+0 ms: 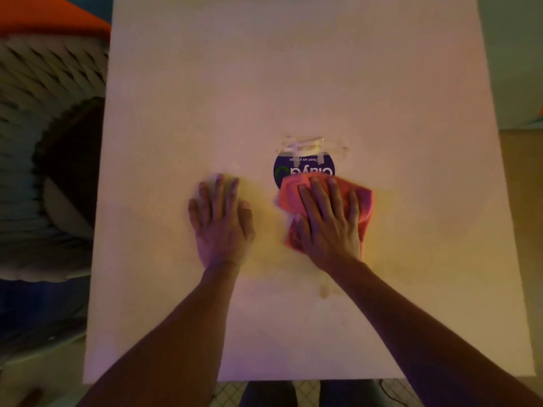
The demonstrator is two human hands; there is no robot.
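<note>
Mid-bench, the right hand (329,218) presses flat on a crumpled pink cloth (363,208) to wipe beside the round blue sticker (302,168); the left hand (221,221), fingers straight, braces on the pale bench (264,83).

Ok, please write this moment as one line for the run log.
activity: wiping table | right hand: flat, presses pink cloth | left hand: flat on table | cloth: overlaps blue round sticker
</note>
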